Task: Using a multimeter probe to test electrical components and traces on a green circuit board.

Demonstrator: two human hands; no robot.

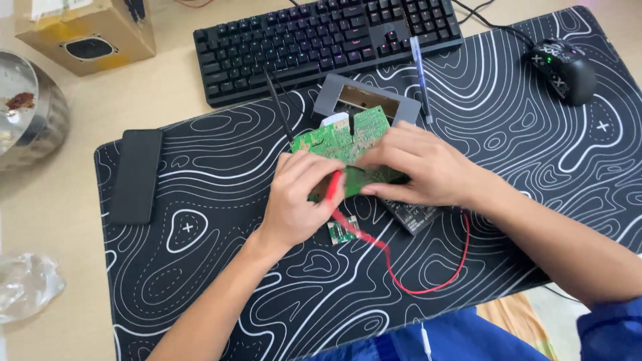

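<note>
From the head camera, the left hand (294, 197) curls closed around a slim red probe (332, 187), tip against the green rectangular circuit board (338, 144). The right hand (421, 167) lies over the board's right part, fingers bent, pinning it. Both work mid-way on the black desk mat with white contour lines (221, 267) — a red wire (435, 281) loops below, a small green chip board (342, 232) near the left hand. A black keyboard (321, 40) lies beyond.

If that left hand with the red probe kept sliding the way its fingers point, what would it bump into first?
The left hand points up and right, so it would most likely meet the right hand, which lies on the green circuit board. Depth is hard to judge from above.
</note>
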